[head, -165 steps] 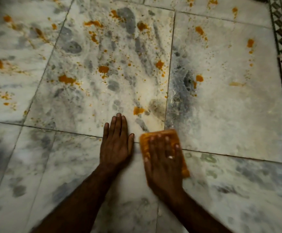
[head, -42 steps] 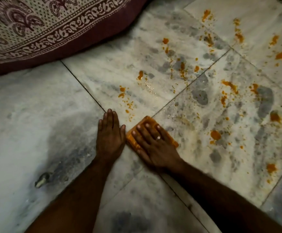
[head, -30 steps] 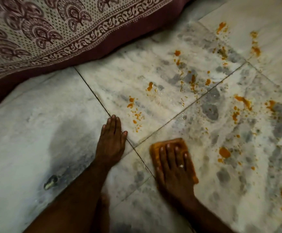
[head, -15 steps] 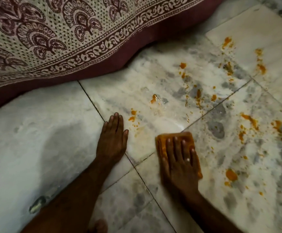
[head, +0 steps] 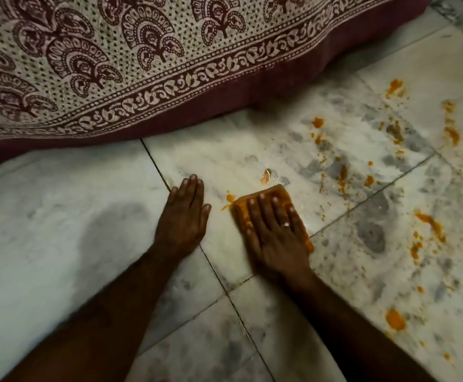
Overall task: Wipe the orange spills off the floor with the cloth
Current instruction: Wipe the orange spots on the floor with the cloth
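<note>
An orange-stained folded cloth [head: 278,195] lies flat on the white marble floor [head: 59,244]. My right hand [head: 276,232] presses down on it with straight, spread fingers, a ring on one finger. My left hand [head: 185,216] rests flat on the floor just left of the cloth, fingers straight. A small orange smear [head: 229,198] sits at the cloth's left edge and another orange spot [head: 265,177] lies just beyond its far edge. Several orange spills [head: 429,224] are scattered over the tiles to the right.
A patterned maroon and cream bedsheet [head: 142,64] hangs down to the floor across the top and left, over a dark maroon edge [head: 252,95]. More orange blobs [head: 394,319] lie at the lower right and near the top right [head: 394,88].
My right hand has pushed the cloth forward and left, toward the spots near my left hand. The view has shifted so more of the bedsheet shows. My left hand stays planted.
</note>
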